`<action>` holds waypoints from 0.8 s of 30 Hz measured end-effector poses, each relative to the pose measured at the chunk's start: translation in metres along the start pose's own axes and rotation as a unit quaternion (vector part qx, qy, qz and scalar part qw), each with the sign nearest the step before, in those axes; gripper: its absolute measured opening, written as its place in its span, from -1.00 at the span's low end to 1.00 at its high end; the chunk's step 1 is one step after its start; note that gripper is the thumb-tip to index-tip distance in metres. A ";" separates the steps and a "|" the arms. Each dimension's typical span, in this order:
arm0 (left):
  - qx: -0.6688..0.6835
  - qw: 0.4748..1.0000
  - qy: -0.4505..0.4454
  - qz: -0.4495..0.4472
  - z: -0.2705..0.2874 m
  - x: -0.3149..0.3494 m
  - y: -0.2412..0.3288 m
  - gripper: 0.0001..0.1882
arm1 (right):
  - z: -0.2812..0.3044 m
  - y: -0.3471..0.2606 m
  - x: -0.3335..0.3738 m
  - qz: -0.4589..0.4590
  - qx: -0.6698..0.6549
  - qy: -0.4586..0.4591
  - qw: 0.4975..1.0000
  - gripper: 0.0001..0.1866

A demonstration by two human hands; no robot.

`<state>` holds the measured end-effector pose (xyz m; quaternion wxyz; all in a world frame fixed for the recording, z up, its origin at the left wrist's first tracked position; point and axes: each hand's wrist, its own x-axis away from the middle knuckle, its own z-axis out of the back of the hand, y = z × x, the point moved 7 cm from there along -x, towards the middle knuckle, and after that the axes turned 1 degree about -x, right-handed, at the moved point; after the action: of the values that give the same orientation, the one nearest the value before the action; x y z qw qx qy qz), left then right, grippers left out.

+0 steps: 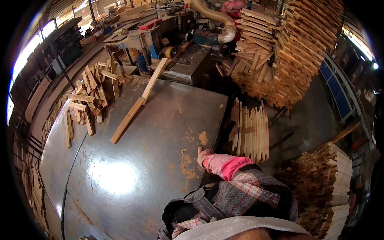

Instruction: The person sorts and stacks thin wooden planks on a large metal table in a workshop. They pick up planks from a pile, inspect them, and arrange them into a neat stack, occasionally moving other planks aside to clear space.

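My right hand (pixel 205 157), below a pink cuff and plaid sleeve, is at the right edge of the shiny metal table (pixel 160 132). One digit points up; the other fingers are mostly hidden, so their grip cannot be made out. No held thing shows. My left hand is out of view. Close by the right hand lie patches of sawdust (pixel 203 138). Farther off, a wooden strip (pixel 128 121) lies slantwise on the table. Its far end meets a second strip (pixel 154 81), which reaches toward the machine (pixel 188 60).
A loose heap of wood pieces (pixel 94 90) covers the table's far left. Beyond the right edge sits a row of strips (pixel 251 130). Tall wood stacks (pixel 296 52) rise at the far right, with another stack (pixel 320 188) nearer. A thick hose (pixel 216 18) curves over the machine.
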<state>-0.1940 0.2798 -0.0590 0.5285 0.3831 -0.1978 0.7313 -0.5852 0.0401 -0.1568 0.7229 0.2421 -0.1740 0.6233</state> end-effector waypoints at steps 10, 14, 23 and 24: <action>0.001 1.000 -0.009 0.004 -0.007 0.003 -0.013 -0.39 | 0.008 0.004 0.012 -0.002 0.020 -0.051 0.999 -0.19; 0.006 1.000 -0.009 0.020 -0.011 0.007 -0.031 -0.38 | 0.029 -0.010 0.033 -0.017 0.030 -0.105 0.994 -0.19; 0.005 1.000 -0.020 0.016 -0.022 0.011 -0.049 -0.37 | 0.027 -0.002 0.025 -0.067 -0.017 -0.064 0.996 -0.20; 0.006 1.000 -0.020 0.016 -0.022 0.012 -0.052 -0.37 | 0.024 0.000 0.023 -0.064 -0.018 -0.060 0.996 -0.20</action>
<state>-0.1559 0.3214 -0.0701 0.5103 0.3976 -0.2102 0.7330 -0.5806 0.0447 -0.1243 0.7537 0.2763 -0.2124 0.5572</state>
